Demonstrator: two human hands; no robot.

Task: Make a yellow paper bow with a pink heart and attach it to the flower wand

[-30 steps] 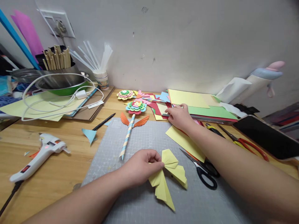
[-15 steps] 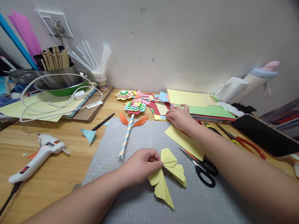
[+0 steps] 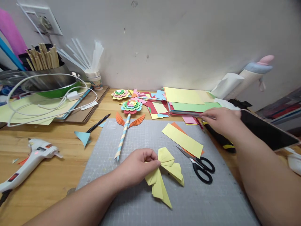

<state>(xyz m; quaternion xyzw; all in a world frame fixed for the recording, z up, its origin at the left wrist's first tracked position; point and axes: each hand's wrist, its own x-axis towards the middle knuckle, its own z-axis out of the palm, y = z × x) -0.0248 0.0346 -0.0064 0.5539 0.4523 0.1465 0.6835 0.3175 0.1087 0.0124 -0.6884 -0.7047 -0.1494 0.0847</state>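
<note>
1. A wooden table (image 3: 68, 166) stands against a pale, marked wall (image 3: 169, 44) with a socket (image 3: 43, 20). A grey gridded mat (image 3: 188, 201) covers its middle.
2. On the left lie a white glue gun (image 3: 35, 160) and a black pen (image 3: 98, 123); behind them are a bowl (image 3: 56, 91) and a paper cup (image 3: 95, 80) of white sticks.
3. A layered paper flower (image 3: 131, 106) on a striped stem (image 3: 123, 138) lies partly on the mat. Black-handled scissors (image 3: 202, 169) touch a yellow strip (image 3: 183, 138), right of centre.
4. The left hand (image 3: 138, 166) pinches the folded yellow paper (image 3: 160, 185) between thumb and fingers, over the mat's near half.
5. The right hand (image 3: 222, 121) has moved from the colored scraps (image 3: 156, 105) to between the paper stack (image 3: 188, 107) and the phone (image 3: 263, 130), above a black-and-yellow handle (image 3: 217, 138). Its fingers are bent; whether they grip anything, I cannot tell.
6. More of the strip now shows; the red handles seen earlier are out of sight.
</note>
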